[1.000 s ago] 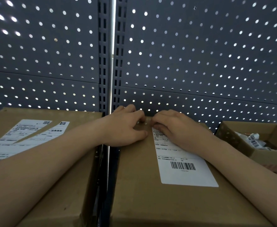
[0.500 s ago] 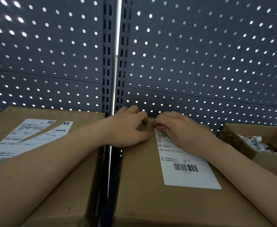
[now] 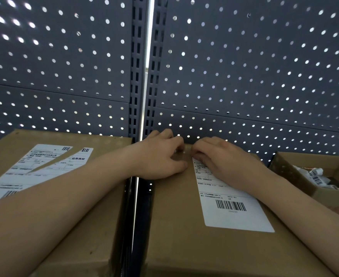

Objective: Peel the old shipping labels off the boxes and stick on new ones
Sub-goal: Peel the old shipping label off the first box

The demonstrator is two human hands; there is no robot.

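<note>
Far left: a closed cardboard box (image 3: 102,240), lid up, carrying a white torn label (image 3: 30,168) split along a slanting tear into two pieces, with barcodes at the far corners and at the near edge, and the printed characters 业务类型 on the right-hand piece; finer print too small to read. Across that box and over part of its label, the left forearm, reaching to the next box. Between the two boxes, a narrow dark gap, and rising behind it a slotted metal upright (image 3: 139,76) with a bright slit of light down the middle. Behind everything, a grey pegboard (image 3: 244,66) with light through its holes. Then the left hand (image 3: 158,158), resting on the far left corner of the middle box (image 3: 174,226), fingers bent, thumb flat on the cardboard just beside the shipping label (image 3: 234,212); grip narrow, impossible to tell whether holding anything. Close beside it, the right hand (image 3: 222,158), knuckles up, fingertips tucked down at the label's far left corner and covering its upper right part; grip narrow too, pinch on the corner not clear enough to call. Shipping label flat on the lid toward the right side, white, with rows of small unreadable print and one barcode above a blank lower strip. Far right: an open box (image 3: 292,172), near the middle box, holding crumpled label scraps (image 3: 314,176) with barcodes.
</note>
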